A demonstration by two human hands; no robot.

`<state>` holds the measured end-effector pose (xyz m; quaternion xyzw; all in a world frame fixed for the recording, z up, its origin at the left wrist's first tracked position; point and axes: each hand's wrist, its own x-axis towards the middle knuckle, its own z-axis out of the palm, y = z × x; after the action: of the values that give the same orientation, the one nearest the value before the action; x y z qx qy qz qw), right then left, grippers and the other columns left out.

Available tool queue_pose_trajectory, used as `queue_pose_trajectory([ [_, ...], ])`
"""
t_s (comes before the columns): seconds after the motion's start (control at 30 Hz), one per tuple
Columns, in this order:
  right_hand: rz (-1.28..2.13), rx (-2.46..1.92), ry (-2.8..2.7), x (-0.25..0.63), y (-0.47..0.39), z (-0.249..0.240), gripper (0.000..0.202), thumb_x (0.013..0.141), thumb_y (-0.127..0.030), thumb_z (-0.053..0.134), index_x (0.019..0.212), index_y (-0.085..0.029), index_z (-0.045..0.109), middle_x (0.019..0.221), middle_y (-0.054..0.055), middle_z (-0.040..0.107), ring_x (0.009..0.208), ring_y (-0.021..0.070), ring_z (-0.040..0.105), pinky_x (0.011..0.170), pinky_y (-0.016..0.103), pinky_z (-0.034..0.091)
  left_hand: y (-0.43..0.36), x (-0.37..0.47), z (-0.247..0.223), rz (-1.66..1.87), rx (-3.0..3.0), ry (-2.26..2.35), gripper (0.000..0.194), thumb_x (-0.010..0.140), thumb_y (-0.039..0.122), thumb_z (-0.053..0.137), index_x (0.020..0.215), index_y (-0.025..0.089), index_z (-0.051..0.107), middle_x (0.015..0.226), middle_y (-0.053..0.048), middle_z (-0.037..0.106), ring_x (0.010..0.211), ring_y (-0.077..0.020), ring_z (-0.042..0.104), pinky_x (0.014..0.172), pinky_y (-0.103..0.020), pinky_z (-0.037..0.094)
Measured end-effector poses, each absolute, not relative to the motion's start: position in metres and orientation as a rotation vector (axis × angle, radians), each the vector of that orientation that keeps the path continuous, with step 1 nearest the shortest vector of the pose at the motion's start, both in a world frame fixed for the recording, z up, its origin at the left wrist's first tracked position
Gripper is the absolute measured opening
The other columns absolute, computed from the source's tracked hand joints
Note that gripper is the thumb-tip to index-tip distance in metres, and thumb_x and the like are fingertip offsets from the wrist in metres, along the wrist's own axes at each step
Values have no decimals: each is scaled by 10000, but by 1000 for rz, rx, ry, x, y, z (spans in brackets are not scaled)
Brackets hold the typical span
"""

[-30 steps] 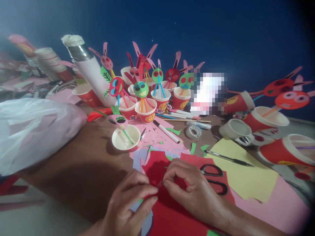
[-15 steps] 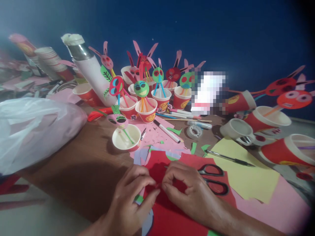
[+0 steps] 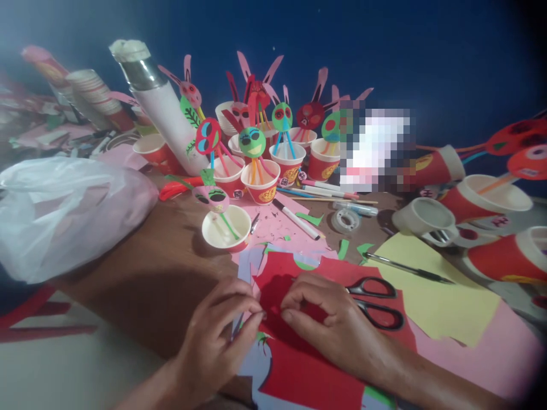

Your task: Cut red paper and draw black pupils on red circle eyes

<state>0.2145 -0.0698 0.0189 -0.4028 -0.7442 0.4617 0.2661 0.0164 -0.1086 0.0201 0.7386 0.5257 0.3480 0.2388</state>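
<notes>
My left hand is in a pinch above the left edge of the red paper. Something tiny may be between its thumb and forefinger, too small to make out. A short gap to the right is my right hand, thumb and bent forefinger together over the same red sheet. Whatever its fingertips hold is hidden. Black-handled scissors lie on the red paper beside my right wrist, their blades mostly covered by that hand. Small green and dark scraps lie below my left fingertips.
Paper cups holding rabbit-eared paper figures stand at the back. A white plastic bag lies left, near a leaning flask. Yellow paper with a pen, a mug, clear tape and a marker lie right and centre.
My hands, fingertips meeting over the red paper before, have come apart, the left moving leftward. Scraps now show below the left fingertips. The camera view has shifted slightly.
</notes>
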Motion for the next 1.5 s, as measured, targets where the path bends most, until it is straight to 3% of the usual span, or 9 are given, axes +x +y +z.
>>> queue_pose_trajectory([
  [0.2, 1274, -1117, -2026, 217, -68, 15, 131, 862, -148, 518, 780, -214, 596, 787, -29, 611, 761, 113, 555, 680, 250, 418, -123, -70, 18, 697, 1928, 1725, 36, 756, 210, 619, 788, 225, 624, 939, -34, 604, 848, -160, 589, 740, -188, 445],
  [0.37, 1282, -1113, -2068, 216, -68, 12, 144, 887, -182, 495, 786, -222, 589, 798, -29, 604, 777, 115, 550, 695, 250, 415, -136, -129, 13, 445, 1853, 1985, 145, 736, 374, 606, 726, 238, 653, 937, -20, 599, 795, -163, 595, 715, -221, 485],
  [0.6, 1277, -1137, -2099, 217, -69, 11, 130, 888, -186, 490, 797, -235, 570, 807, -39, 602, 768, 110, 546, 681, 238, 409, -136, -141, -3, 152, 2015, 2090, 192, 748, 386, 559, 701, 213, 628, 926, -51, 586, 842, -208, 588, 742, -315, 482],
  [0.73, 1278, -1135, -2117, 218, -70, 10, 141, 898, -200, 479, 794, -240, 564, 802, -43, 601, 771, 113, 543, 688, 245, 410, -138, -143, -4, 99, 1948, 2192, 235, 745, 415, 553, 862, 214, 589, 935, -50, 601, 842, -216, 597, 741, -333, 489],
  [0.87, 1263, -1123, -2136, 218, -70, 10, 141, 898, -201, 477, 792, -242, 560, 800, -45, 604, 764, 116, 547, 688, 248, 410, -141, -145, -4, 94, 1798, 2249, 349, 738, 456, 564, 992, 217, 546, 980, -50, 606, 827, -207, 610, 674, -300, 506],
  [1.23, 1282, -1075, -2191, 217, -71, 7, 129, 896, -188, 477, 819, -247, 562, 822, -46, 619, 770, 116, 559, 709, 248, 408, -148, -133, 5, 463, 2152, 2048, 191, 806, 315, 507, 837, 197, 654, 939, -70, 600, 867, -193, 602, 760, -295, 496],
  [1.5, 1281, -1064, -2228, 218, -71, 7, 139, 900, -180, 467, 833, -242, 572, 824, -41, 626, 767, 119, 558, 714, 264, 403, -147, -129, -1, 365, 1970, 2194, 234, 764, 407, 553, 769, 214, 685, 900, -49, 631, 809, -183, 614, 728, -274, 504],
])
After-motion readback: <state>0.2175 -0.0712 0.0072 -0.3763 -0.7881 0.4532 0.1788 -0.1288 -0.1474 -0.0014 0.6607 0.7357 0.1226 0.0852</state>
